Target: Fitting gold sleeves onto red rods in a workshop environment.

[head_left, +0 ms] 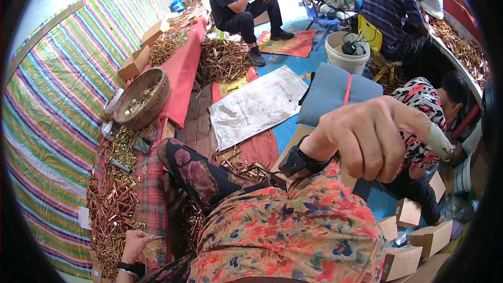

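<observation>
At the lower left, my left hand (137, 245) is closed in a pinch beside a long heap of slim copper-coloured pieces (111, 207). Something thin pokes out at its fingertips, too small to make out. A red plaid cloth (151, 199) lies along the heap's right side. My right hand (364, 139) is raised close to the camera, its back showing and its fingers curled downward. Whatever may be inside those fingers is hidden. White tape (439, 140) wraps one digit, and a black device (294, 162) is strapped to the wrist.
A wicker basket (141, 99) of small bits stands left, near a striped tarp wall (52, 120). Ahead are a white sack (257, 105), a grey-blue cushion (335, 94) and a white bucket (347, 57). Small cartons (407, 213) and a crouching person (419, 99) are at right; others sit farther off.
</observation>
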A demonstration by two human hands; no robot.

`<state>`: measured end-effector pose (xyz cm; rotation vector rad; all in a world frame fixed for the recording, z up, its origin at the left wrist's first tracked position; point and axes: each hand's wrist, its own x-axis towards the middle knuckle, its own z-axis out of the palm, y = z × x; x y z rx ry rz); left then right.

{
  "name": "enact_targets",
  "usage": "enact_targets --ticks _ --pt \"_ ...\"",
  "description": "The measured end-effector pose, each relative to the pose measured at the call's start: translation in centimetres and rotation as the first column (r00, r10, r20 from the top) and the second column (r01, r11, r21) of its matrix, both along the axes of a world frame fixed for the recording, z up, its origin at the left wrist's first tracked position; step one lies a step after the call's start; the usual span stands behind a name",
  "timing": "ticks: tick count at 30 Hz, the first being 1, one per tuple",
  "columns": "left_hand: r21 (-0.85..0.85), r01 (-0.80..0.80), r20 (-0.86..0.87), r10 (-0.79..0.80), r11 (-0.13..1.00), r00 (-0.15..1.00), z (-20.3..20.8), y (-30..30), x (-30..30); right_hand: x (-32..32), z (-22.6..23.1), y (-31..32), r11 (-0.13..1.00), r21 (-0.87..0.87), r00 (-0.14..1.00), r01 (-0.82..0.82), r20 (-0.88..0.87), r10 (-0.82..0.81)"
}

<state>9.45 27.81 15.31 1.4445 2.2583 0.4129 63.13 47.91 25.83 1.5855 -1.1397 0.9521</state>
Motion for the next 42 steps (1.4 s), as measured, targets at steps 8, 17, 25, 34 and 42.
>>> enact_targets --ticks 8,17,25,34,42 --pt "-0.056 -0.045 -0.021 0.044 0.997 0.999 0.9 0.4 1.4 -0.4 -0.5 1.9 0.995 0.093 0.993 0.019 0.11 -0.029" --pt "-0.01 -0.035 0.033 0.035 0.999 0.999 0.1 0.1 0.9 -2.3 -0.5 4.9 0.964 0.242 0.963 -0.114 0.267 0.047" --pt "-0.04 -0.038 0.026 0.039 0.998 0.999 0.6 0.2 0.9 -4.0 0.1 5.3 0.979 0.197 0.931 -0.059 0.366 -0.018" --pt "-0.036 -0.001 0.068 0.004 0.999 0.998 0.5 0.2 0.5 -5.5 0.3 6.2 0.952 0.302 0.898 0.045 0.406 -0.171" --pt "-0.026 0.012 0.043 -0.011 1.0 0.999 0.5 0.1 0.7 -6.7 -1.8 6.0 1.0 0.028 0.905 -0.002 0.426 -0.01"
